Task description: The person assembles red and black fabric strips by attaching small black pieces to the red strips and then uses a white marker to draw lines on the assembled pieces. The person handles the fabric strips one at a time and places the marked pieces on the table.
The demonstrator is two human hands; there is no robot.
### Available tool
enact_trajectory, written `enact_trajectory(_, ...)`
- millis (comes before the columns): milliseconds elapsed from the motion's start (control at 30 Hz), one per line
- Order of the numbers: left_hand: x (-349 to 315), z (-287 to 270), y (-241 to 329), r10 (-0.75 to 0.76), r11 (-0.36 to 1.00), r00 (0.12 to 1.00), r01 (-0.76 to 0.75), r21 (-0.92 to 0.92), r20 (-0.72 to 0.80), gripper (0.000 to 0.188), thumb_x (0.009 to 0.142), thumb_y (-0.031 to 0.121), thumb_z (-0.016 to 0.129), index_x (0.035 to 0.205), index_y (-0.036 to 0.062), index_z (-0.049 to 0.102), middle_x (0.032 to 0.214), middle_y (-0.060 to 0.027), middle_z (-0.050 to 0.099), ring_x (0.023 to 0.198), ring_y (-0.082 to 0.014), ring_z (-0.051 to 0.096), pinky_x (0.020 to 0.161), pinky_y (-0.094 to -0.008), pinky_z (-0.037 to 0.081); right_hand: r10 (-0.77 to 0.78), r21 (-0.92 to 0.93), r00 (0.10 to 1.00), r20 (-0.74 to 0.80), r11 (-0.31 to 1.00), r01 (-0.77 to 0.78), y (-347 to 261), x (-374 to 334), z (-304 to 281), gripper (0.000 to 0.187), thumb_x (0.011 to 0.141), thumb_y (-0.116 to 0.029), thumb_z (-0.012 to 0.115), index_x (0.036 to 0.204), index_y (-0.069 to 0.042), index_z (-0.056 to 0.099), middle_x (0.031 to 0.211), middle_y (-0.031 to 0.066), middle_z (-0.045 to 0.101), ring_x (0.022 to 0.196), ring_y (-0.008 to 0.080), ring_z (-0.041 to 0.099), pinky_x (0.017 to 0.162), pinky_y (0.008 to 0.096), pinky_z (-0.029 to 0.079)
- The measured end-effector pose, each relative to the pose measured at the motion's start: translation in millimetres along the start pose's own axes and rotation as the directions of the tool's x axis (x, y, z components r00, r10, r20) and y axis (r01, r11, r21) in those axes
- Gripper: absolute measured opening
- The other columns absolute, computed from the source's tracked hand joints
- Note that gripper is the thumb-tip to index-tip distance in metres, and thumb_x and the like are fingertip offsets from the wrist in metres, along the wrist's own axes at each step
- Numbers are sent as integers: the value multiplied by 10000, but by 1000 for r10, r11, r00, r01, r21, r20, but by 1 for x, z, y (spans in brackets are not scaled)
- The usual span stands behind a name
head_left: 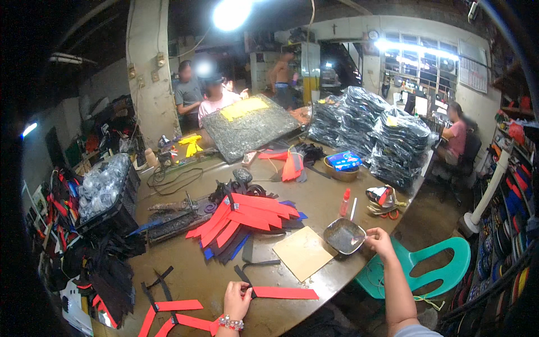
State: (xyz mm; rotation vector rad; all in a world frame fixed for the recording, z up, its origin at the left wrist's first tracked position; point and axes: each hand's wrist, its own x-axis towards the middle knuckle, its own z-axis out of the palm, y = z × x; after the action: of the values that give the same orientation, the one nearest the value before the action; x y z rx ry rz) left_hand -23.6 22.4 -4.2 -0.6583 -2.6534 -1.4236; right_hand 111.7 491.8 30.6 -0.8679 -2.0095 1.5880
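My left hand (237,300), with a beaded bracelet at the wrist, pinches a red and black strap (285,292) where its black part meets the red strip. More red strips joined with black bands (178,305) lie to the left of that hand. At the right, my right hand (380,243) is closed at the rim of a dark square bowl (343,237), fingertips bent against its edge. A thin white stick (353,208) stands by the bowl's far side. Partly under the bowl lies a tan square board (304,254).
Stacked red, black and blue strips (241,216) cover the table's middle. Beyond the bowl stands a red bottle (345,202). Plastic-wrapped piles (359,132) rise at the back right. A green chair (438,261) stands against the right table edge. Several people are in the background.
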Motion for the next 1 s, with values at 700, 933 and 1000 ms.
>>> enact_trajectory(700,2,1,15,25,970,1000,-26,244,8,145,856,121,637,885,-11,583,840,-170,559,801,-371,572,721,-452,479,-312,247,946,-88,913,324,-33,-43,117,184,877,-34,594,1059,-16,617,778,-5,563,657,73,527,604,208,449)
enact_trajectory(933,0,14,-11,162,950,982,-128,286,-99,95,897,91,566,873,2,543,870,-180,556,810,-367,564,738,-445,474,-208,482,904,373,876,3,-40,-128,269,169,907,-29,581,1049,55,619,783,42,619,655,100,620,593,244,543)
enact_trajectory(1000,0,11,-15,172,968,971,-135,211,-167,101,918,90,552,894,-8,546,857,-165,557,756,-335,583,683,-412,487,-186,371,891,413,928,22,-36,-134,279,156,901,-14,576,1031,62,614,771,48,621,664,107,635,601,250,557)
